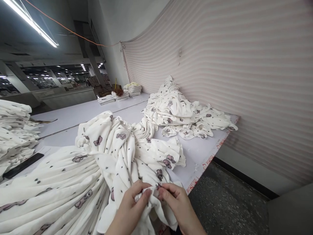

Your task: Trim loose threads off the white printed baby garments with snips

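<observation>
At the near edge of the table (pixel 193 160), two bare hands work close together on one portion of white printed cloth (pixel 121 143). Left hand (pixel 134 200): thumb and fingers pressed together, pinching a gathered edge of the fabric. Right hand (pixel 176 199): thumb and forefinger closed on the same edge, just beside the left; a small dark thing (pixel 159 184) shows at these fingertips, too small for me to identify. Loose fabric hangs below and between the hands.

Cloth position: bunched across the near table, spreading left in long folds; print of mauve bow-like figures and small dark marks. Beyond it, against the pink-striped sheet (pixel 220 65), lies a heap of similar fabric (pixel 171 111). Far side: folded stacks (pixel 132 89). Left: a layered white pile (pixel 12 125), with a flat black object (pixel 23 165) near it. Speckled floor (pixel 220 195) at right.
</observation>
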The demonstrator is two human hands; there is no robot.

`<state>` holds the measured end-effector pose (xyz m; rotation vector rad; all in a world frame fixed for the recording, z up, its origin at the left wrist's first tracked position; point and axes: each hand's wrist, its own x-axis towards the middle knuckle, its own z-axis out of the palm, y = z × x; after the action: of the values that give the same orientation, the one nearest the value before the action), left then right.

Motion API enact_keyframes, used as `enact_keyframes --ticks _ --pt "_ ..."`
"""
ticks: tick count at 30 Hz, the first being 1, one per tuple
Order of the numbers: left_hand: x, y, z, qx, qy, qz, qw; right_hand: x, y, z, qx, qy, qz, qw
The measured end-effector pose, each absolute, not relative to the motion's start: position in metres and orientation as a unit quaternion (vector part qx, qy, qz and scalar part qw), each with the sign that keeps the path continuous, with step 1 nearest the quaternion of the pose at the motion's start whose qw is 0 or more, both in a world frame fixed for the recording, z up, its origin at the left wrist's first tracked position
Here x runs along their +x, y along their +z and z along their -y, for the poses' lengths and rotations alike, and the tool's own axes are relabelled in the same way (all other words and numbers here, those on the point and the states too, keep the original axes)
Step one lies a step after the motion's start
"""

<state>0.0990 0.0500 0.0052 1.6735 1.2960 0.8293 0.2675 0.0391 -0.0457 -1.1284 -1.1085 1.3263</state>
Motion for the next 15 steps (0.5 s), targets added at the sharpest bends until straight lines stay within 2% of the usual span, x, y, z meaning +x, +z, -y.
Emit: enact_keyframes --ticks 4,8,10,12,15 --pt "0.094 0.013 -0.052 0.591 0.317 -0.535 0.514 0.270 -0.041 -0.036 -0.497 0.433 0.553 0.508" --pt "0.094 0.012 -0.050 0.624 0.321 -0.516 0.492 0.262 -0.031 -0.034 -0.520 0.313 0.637 0.475" --pt "0.089 0.010 -0.051 0.653 0.309 -0.508 0.469 0.264 -0.028 -0.034 -0.513 0.339 0.630 0.474" --pt "0.078 0.008 -0.053 0.655 0.316 -0.521 0.446 0.274 -0.031 -0.032 -0.486 0.416 0.595 0.486" --pt "0.054 0.010 -0.060 0.599 0.382 -0.556 0.433 0.300 -0.051 -0.025 -0.498 0.464 0.558 0.475"
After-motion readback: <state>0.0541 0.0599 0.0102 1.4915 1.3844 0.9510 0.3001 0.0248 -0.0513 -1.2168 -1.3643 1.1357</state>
